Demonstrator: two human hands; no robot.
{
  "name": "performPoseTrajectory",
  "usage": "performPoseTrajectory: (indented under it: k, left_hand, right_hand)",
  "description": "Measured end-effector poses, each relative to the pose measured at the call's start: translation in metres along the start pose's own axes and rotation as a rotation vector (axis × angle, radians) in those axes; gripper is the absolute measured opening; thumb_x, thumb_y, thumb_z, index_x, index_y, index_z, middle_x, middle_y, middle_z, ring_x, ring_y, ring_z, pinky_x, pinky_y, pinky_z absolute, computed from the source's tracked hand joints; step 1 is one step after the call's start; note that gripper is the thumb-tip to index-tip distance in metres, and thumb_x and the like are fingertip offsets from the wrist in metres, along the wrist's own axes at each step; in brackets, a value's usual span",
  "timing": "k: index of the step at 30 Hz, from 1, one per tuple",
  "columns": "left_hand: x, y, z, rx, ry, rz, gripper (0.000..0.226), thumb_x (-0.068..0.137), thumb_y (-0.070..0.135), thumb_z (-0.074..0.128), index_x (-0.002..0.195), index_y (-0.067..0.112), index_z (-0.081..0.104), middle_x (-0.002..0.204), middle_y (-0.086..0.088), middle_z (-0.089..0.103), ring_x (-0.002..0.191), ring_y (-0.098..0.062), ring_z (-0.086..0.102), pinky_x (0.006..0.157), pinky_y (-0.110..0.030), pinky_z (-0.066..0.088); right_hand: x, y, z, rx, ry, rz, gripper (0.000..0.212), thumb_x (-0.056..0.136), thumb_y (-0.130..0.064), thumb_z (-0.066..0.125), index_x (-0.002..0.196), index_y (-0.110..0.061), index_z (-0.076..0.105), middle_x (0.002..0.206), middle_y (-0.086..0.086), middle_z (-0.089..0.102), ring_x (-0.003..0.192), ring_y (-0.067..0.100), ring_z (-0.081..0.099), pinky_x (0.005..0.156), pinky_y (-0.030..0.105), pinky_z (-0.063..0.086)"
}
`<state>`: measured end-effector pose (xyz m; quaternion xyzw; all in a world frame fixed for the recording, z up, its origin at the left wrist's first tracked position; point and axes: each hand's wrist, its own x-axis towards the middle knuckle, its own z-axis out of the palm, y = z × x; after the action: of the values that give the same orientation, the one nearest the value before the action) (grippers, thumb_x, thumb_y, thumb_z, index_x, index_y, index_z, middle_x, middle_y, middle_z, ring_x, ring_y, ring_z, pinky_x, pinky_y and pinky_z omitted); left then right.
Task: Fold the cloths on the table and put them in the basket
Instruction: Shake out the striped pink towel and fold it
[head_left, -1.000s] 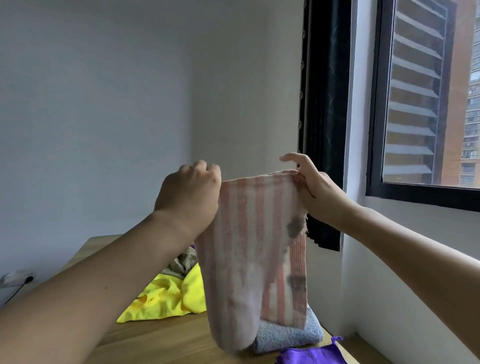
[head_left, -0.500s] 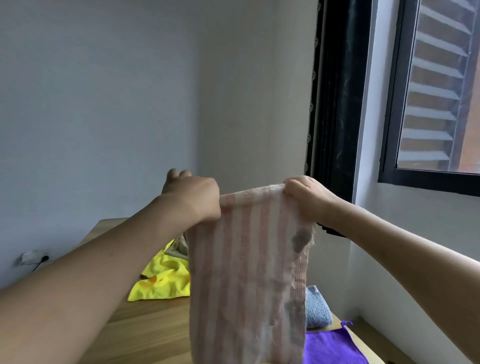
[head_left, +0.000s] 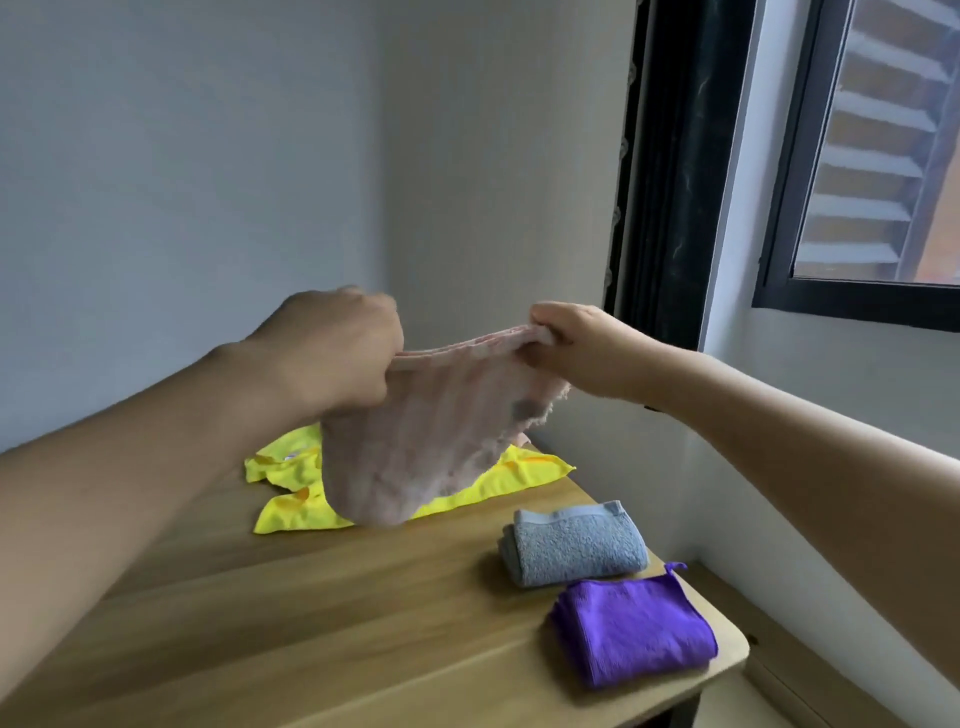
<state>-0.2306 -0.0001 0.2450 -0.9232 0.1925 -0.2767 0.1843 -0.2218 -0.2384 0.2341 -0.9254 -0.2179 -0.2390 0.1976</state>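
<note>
While both arms reach out over the table (head_left: 363, 623), the left hand (head_left: 332, 353) and the right hand (head_left: 582, 353) hold a pink towel (head_left: 436, 431) up in the air between them. Each hand has its fingers curled tight round one end of the towel's top edge, so the edge runs almost level from fist to fist. Below that edge the towel hangs in a blurred, sagging fold, with a dark patch near its right side; its lowest part hangs in front of a yellow cloth (head_left: 291, 504), and whether it touches that cloth cannot be told.

That yellow cloth lies spread and rumpled on the far part of the wooden table. Nearer and to the right, a grey towel (head_left: 576, 545) lies folded, and just beside it, close to the table's right corner, lies a folded purple cloth (head_left: 634, 629). These two are near each other and well apart from the hands. A dark curtain (head_left: 660, 171) hangs by the window (head_left: 878, 156) on the right.
</note>
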Motion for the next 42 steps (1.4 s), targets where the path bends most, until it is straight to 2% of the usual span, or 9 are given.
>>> performPoseTrajectory:
  k: [2, 6, 9, 13, 16, 21, 26, 33, 42]
  left_hand:
    - [-0.021, 0.011, 0.021, -0.183, -0.262, 0.074, 0.008, 0.073, 0.015, 0.051, 0.076, 0.015, 0.059, 0.087, 0.001, 0.064, 0.080, -0.022, 0.062, 0.057, -0.031, 0.049]
    - [-0.074, 0.058, 0.067, -0.348, -0.655, 0.214, 0.013, 0.076, 0.020, 0.056, 0.067, 0.012, 0.049, 0.060, 0.000, 0.053, 0.055, -0.020, 0.050, 0.048, -0.029, 0.035]
    - [-0.105, 0.088, 0.093, -0.467, -1.048, 0.272, 0.017, 0.077, 0.028, 0.066, 0.071, 0.020, 0.053, 0.057, 0.008, 0.050, 0.053, -0.011, 0.047, 0.047, -0.025, 0.034]
    - [-0.116, 0.091, 0.135, -0.697, -1.141, 0.264, 0.025, 0.078, 0.033, 0.071, 0.071, 0.026, 0.049, 0.072, 0.010, 0.050, 0.067, -0.010, 0.046, 0.054, -0.025, 0.034]
    - [-0.112, 0.079, 0.159, -0.900, -1.046, 0.088, 0.018, 0.078, 0.028, 0.071, 0.074, 0.026, 0.053, 0.075, 0.008, 0.054, 0.067, -0.009, 0.048, 0.056, -0.024, 0.037]
    - [-0.092, 0.064, 0.202, -1.107, -0.728, -0.195, 0.009, 0.086, 0.015, 0.061, 0.078, 0.016, 0.057, 0.076, 0.000, 0.054, 0.069, -0.014, 0.048, 0.061, -0.026, 0.036]
    - [-0.071, 0.072, 0.256, -1.155, -0.499, -0.474, 0.013, 0.089, 0.012, 0.055, 0.077, 0.014, 0.052, 0.072, -0.009, 0.056, 0.060, -0.019, 0.046, 0.054, -0.027, 0.034]
    - [-0.064, 0.083, 0.279, -0.990, -0.327, -0.396, 0.013, 0.093, 0.030, 0.055, 0.092, 0.017, 0.056, 0.075, 0.004, 0.050, 0.068, -0.016, 0.047, 0.051, -0.028, 0.028]
    - [-0.072, 0.080, 0.313, -1.120, -0.246, -0.316, 0.010, 0.097, 0.036, 0.044, 0.089, 0.030, 0.044, 0.061, 0.001, 0.050, 0.057, -0.025, 0.048, 0.056, -0.037, 0.040]
  right_hand:
    - [-0.018, -0.001, 0.010, -0.085, -0.226, 0.030, 0.030, 0.088, -0.020, 0.056, 0.065, -0.016, 0.037, 0.063, -0.003, 0.036, 0.059, 0.014, 0.028, 0.045, 0.020, 0.027]
    - [-0.071, 0.003, 0.057, -0.231, -0.738, 0.150, 0.025, 0.089, -0.033, 0.055, 0.070, -0.019, 0.044, 0.063, -0.003, 0.040, 0.054, 0.014, 0.033, 0.044, 0.020, 0.030]
    - [-0.107, 0.010, 0.105, -0.256, -1.097, 0.212, 0.035, 0.087, -0.041, 0.063, 0.067, -0.021, 0.043, 0.066, -0.002, 0.046, 0.059, 0.016, 0.045, 0.054, 0.026, 0.037]
    - [-0.127, 0.018, 0.142, -0.294, -1.285, 0.227, 0.032, 0.087, -0.043, 0.062, 0.071, -0.021, 0.045, 0.077, 0.004, 0.054, 0.073, 0.025, 0.057, 0.065, 0.032, 0.047]
    - [-0.114, 0.021, 0.145, -0.287, -1.221, 0.238, 0.026, 0.092, -0.033, 0.056, 0.071, -0.021, 0.046, 0.078, 0.006, 0.058, 0.063, 0.019, 0.054, 0.056, 0.026, 0.043]
    - [-0.086, 0.024, 0.148, -0.441, -0.801, 0.121, 0.024, 0.093, -0.023, 0.045, 0.073, -0.013, 0.054, 0.065, -0.001, 0.047, 0.061, 0.018, 0.047, 0.050, 0.026, 0.035]
    - [-0.068, 0.029, 0.181, -0.535, -0.508, 0.086, 0.014, 0.091, -0.019, 0.044, 0.095, -0.016, 0.057, 0.097, 0.002, 0.061, 0.094, 0.028, 0.057, 0.075, 0.030, 0.041]
    - [-0.059, 0.045, 0.233, -0.740, -0.437, -0.033, 0.032, 0.088, -0.017, 0.045, 0.118, -0.012, 0.052, 0.121, 0.006, 0.053, 0.114, 0.028, 0.046, 0.089, 0.033, 0.031]
    - [-0.053, 0.042, 0.286, -0.343, -0.449, 0.111, 0.032, 0.098, -0.032, 0.035, 0.124, -0.018, 0.048, 0.123, 0.006, 0.054, 0.116, 0.030, 0.051, 0.090, 0.036, 0.034]
